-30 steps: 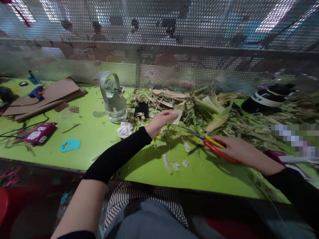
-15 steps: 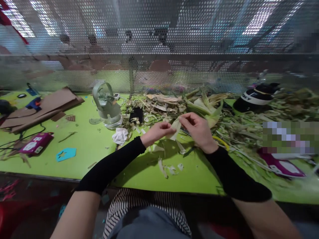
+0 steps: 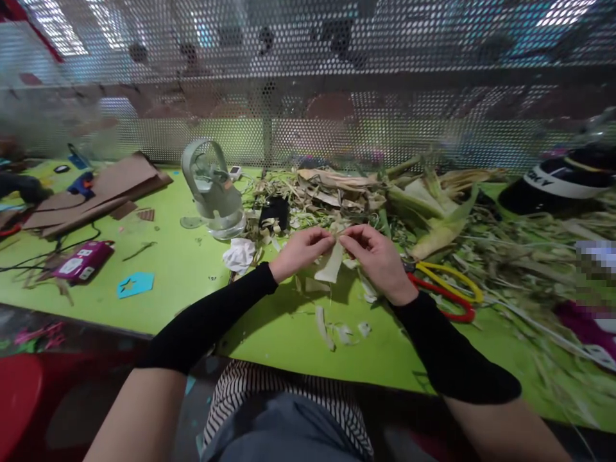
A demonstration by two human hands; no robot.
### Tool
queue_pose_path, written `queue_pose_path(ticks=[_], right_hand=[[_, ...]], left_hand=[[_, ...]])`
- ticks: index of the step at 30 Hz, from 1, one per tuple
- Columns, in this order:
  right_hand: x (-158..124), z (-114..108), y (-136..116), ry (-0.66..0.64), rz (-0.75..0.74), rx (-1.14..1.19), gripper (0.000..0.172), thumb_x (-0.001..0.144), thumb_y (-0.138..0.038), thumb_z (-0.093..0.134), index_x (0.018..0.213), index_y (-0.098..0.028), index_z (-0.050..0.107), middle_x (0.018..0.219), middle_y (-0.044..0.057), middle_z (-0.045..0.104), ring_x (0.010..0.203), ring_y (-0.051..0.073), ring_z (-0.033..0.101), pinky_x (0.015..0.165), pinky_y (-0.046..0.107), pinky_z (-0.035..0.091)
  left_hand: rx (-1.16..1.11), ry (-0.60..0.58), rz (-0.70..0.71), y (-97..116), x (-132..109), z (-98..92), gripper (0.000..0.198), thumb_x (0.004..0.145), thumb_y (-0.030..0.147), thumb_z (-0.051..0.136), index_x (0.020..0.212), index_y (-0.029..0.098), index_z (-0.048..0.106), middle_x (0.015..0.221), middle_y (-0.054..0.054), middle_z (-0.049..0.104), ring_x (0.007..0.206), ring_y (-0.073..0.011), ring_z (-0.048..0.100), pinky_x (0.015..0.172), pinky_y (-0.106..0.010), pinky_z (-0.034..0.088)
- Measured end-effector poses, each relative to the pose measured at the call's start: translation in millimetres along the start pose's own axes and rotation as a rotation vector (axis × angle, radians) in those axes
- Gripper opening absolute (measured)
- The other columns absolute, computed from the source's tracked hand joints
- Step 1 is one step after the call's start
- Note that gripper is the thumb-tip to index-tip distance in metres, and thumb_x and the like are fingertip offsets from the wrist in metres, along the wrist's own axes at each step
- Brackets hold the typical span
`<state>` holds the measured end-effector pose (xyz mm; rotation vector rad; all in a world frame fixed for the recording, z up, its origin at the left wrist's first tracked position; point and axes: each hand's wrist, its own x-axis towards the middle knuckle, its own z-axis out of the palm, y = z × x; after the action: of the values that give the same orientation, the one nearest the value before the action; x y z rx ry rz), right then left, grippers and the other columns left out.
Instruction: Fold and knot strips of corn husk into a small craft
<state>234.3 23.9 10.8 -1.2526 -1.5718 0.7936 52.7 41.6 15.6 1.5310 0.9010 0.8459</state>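
Observation:
Between my two hands hangs a pale strip of corn husk, pinched near its upper end. My left hand closes thumb and fingers on it from the left. From the right, my right hand pinches it with thumb and forefinger, the fingertips of both hands almost meeting. Below on the green table lie small husk scraps. Scissors with red and yellow handles rest just right of my right wrist, their blades mostly hidden. Behind my hands sits a heap of dried husks.
A clear bottle with a grey-green handle lid and a crumpled tissue stand left of my hands. Husked corn leaves and a black bottle lie right. Brown cardboard and a purple box are far left. A perforated metal screen closes the back.
My hands have drawn closer together, and the husk strip now hangs down between them. The view has shifted, bringing the scissors' handles into fuller sight.

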Motion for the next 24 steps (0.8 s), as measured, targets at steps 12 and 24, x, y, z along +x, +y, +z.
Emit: queue_pose_path(ticks=[12,24], right_hand=[[-3.4,1.7,6.4,-0.027,-0.155,-0.084,0.021,0.087,-0.043,0.072,0.092,-0.023,0.075,0.089,0.003,0.075,0.078,0.019,0.067,0.075,0.034,0.056],[-5.9,-1.8,0.7,-0.013,-0.381,-0.335,0.016,0.092,-0.033,0.064,0.093,-0.025,0.078,0.093,0.006,0.079,0.082,0.022,0.072,0.079,0.038,0.058]], left_hand=[[-0.177,-0.027,-0.046,-7.6,0.1,4.3,0.024,0.093,0.027,0.057,0.071,0.017,0.052,0.065,0.005,0.048,0.062,-0.0083,0.045,0.066,-0.025,0.035],[-0.334,0.039,-0.147,-4.3,-1.5,4.5,0.015,0.089,0.023,0.057,0.076,0.016,0.056,0.071,0.004,0.047,0.063,-0.0069,0.042,0.065,-0.023,0.039]])
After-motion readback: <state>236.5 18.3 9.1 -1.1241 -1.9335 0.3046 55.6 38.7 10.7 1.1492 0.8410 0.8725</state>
